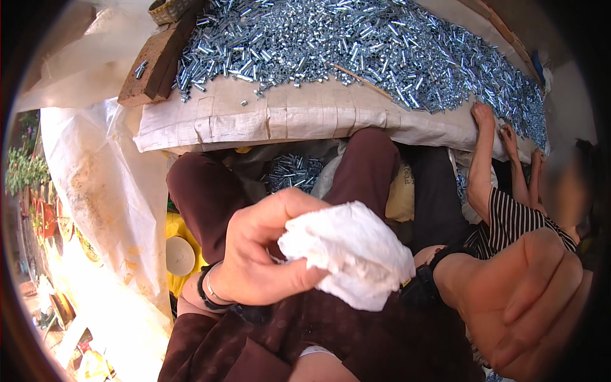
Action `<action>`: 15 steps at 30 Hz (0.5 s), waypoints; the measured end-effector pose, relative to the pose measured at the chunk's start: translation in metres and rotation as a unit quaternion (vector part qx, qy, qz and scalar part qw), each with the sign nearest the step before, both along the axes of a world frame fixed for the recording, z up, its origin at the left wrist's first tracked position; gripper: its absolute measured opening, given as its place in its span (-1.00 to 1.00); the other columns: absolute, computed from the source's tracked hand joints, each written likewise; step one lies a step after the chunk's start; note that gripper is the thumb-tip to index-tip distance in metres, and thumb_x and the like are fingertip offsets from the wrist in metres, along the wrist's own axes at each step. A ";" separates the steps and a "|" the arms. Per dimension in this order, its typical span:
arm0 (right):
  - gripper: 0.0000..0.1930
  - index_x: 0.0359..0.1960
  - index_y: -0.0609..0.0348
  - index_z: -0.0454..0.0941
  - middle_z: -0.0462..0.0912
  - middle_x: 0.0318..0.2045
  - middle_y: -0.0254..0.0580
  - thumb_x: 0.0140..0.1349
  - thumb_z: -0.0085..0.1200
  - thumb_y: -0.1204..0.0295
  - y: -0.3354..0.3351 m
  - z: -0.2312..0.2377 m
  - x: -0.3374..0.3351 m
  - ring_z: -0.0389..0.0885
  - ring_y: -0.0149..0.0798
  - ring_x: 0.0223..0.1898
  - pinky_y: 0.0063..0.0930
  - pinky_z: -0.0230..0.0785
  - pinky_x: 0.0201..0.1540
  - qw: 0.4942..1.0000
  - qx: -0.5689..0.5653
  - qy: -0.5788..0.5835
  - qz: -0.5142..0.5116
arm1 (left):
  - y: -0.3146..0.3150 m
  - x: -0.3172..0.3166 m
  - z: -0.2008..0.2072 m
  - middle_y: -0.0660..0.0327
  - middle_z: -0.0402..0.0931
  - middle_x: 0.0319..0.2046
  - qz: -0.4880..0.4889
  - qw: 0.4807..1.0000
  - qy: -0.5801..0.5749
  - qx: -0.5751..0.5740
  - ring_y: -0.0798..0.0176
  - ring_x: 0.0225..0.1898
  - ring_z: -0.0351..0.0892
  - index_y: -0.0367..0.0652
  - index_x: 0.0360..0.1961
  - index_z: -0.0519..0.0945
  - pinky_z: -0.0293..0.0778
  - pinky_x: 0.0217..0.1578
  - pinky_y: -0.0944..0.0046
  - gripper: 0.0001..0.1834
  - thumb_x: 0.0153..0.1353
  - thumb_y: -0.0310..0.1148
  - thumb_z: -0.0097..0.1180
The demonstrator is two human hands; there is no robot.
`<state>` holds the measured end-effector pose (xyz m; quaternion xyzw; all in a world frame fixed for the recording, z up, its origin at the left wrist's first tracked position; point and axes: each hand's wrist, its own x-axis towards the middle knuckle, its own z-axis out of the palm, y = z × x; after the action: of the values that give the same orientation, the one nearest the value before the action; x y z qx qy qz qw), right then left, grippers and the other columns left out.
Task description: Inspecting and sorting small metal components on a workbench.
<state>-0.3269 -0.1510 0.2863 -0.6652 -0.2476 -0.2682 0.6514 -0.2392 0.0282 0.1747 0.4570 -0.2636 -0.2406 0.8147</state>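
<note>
My left hand (pixel 258 267) is raised over my lap, its thumb and fingers pinching a crumpled white wad (pixel 356 254) that looks like tissue or thin cloth. At the lower right, close to the camera, my right hand (pixel 531 305) has its fingers curled in. Whatever may be inside that hand is hidden. Beyond my knees, a large heap of small shiny metal tubes or pins (pixel 305 48) covers a table draped with pale woven sacking (pixel 248 118).
A wooden block (pixel 149 67) stands at the table's left end, below a woven basket (pixel 168 9). A thin stick (pixel 363 81) lies at the heap's edge. More metal pieces (pixel 294 173) sit under the table. A co-worker's hand (pixel 484 113) rests at the right edge. Plastic sheeting (pixel 95 184) hangs left.
</note>
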 end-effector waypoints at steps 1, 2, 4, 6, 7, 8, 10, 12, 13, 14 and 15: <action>-0.81 -0.07 -0.23 0.43 0.52 -0.33 -0.24 0.30 -0.02 0.25 -0.004 0.003 -0.002 0.46 -0.37 -0.48 -0.46 0.39 -0.43 1.000 -0.006 -0.003 0.000 | 0.000 -0.002 0.010 0.06 0.60 -0.27 -0.064 0.996 -0.004 -0.059 0.23 -0.23 0.63 -0.42 -0.20 0.52 0.47 -0.18 0.42 -0.74 0.14 -0.46 0.20; -0.81 -0.07 -0.23 0.43 0.52 -0.33 -0.24 0.30 -0.03 0.25 -0.006 0.003 0.000 0.46 -0.36 -0.48 -0.46 0.39 -0.42 1.000 -0.012 -0.005 0.000 | -0.001 -0.004 0.019 0.04 0.59 -0.29 -0.127 0.985 -0.008 -0.118 0.18 -0.25 0.63 -0.45 -0.27 0.54 0.47 -0.17 0.43 -0.73 0.17 -0.38 0.20; -0.81 -0.07 -0.23 0.43 0.52 -0.33 -0.24 0.30 -0.03 0.25 -0.003 0.003 -0.005 0.46 -0.36 -0.48 -0.46 0.39 -0.42 1.000 -0.018 0.000 -0.003 | -0.009 -0.028 0.044 0.07 0.60 -0.36 -0.058 0.988 0.025 -0.141 0.20 -0.37 0.60 -0.41 -0.31 0.57 0.47 -0.30 0.43 -0.78 0.15 -0.41 0.19; -0.81 -0.07 -0.23 0.43 0.52 -0.33 -0.23 0.30 -0.03 0.25 0.011 -0.001 0.022 0.46 -0.36 -0.48 -0.46 0.39 -0.42 1.000 -0.024 0.007 -0.002 | -0.025 -0.055 0.064 0.12 0.61 -0.48 0.087 0.976 0.085 -0.179 0.22 -0.60 0.54 -0.32 -0.37 0.61 0.48 -0.55 0.45 -0.89 0.12 -0.47 0.17; -0.81 -0.07 -0.23 0.43 0.52 -0.33 -0.23 0.30 -0.03 0.25 0.009 -0.001 0.013 0.46 -0.36 -0.48 -0.46 0.39 -0.42 1.000 -0.027 0.010 -0.009 | -0.030 -0.060 0.067 0.15 0.62 -0.55 0.152 0.962 0.114 -0.194 0.23 -0.72 0.51 -0.28 -0.41 0.64 0.48 -0.68 0.45 -0.92 0.10 -0.50 0.16; -0.82 -0.07 -0.22 0.43 0.52 -0.33 -0.23 0.30 -0.03 0.25 0.005 -0.002 0.009 0.46 -0.36 -0.48 -0.46 0.39 -0.42 0.999 -0.030 0.012 -0.016 | -0.030 -0.060 0.061 0.15 0.62 -0.55 0.144 0.963 0.119 -0.195 0.23 -0.72 0.51 -0.28 -0.41 0.64 0.48 -0.68 0.45 -0.92 0.10 -0.50 0.16; -0.82 -0.07 -0.22 0.43 0.52 -0.33 -0.23 0.30 -0.03 0.25 0.008 -0.001 0.017 0.46 -0.36 -0.48 -0.46 0.39 -0.42 0.999 -0.030 0.011 -0.023 | -0.022 -0.058 0.043 0.01 0.60 -0.56 0.037 0.956 0.077 -0.282 0.03 -0.69 0.56 -0.38 -0.36 0.62 0.56 -0.65 0.18 -0.86 0.13 -0.48 0.14; -0.82 -0.07 -0.22 0.43 0.52 -0.33 -0.23 0.30 -0.04 0.25 0.011 -0.002 0.030 0.46 -0.36 -0.48 -0.45 0.39 -0.42 0.999 -0.030 0.011 -0.024 | -0.035 -0.071 0.030 -0.09 0.58 -0.53 0.118 0.889 0.144 -0.419 -0.01 -0.59 0.60 -0.43 -0.34 0.61 0.58 -0.56 0.08 -0.82 0.20 -0.47 0.07; -0.82 -0.08 -0.22 0.43 0.52 -0.33 -0.23 0.30 -0.04 0.25 0.007 -0.001 0.024 0.46 -0.36 -0.48 -0.45 0.39 -0.42 0.999 -0.031 0.011 -0.026 | -0.040 -0.074 0.028 -0.18 0.57 -0.50 0.194 0.792 0.206 -0.541 -0.06 -0.49 0.63 -0.47 -0.33 0.59 0.61 -0.46 -0.01 -0.76 0.26 -0.45 0.00; -0.82 -0.08 -0.22 0.43 0.52 -0.33 -0.23 0.30 -0.04 0.25 0.007 -0.001 0.025 0.46 -0.36 -0.48 -0.45 0.39 -0.42 0.999 -0.032 0.011 -0.027 | -0.040 -0.073 0.024 -0.18 0.57 -0.50 0.193 0.792 0.208 -0.541 -0.06 -0.49 0.63 -0.47 -0.33 0.59 0.61 -0.46 -0.01 -0.76 0.26 -0.45 0.00; -0.82 -0.08 -0.22 0.43 0.52 -0.33 -0.23 0.30 -0.04 0.25 0.007 -0.001 0.025 0.46 -0.36 -0.48 -0.45 0.39 -0.42 0.999 -0.033 0.011 -0.026 | -0.042 -0.067 0.016 -0.23 0.53 -0.42 0.055 0.818 0.176 -0.545 -0.11 -0.41 0.61 -0.50 -0.30 0.57 0.58 -0.41 -0.02 -0.77 0.25 -0.45 0.03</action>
<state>-0.3022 -0.1439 0.2849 -0.6956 -0.2311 -0.2695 0.6246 -0.3067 -0.0135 0.1903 -0.0978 -0.1780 -0.0888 0.9751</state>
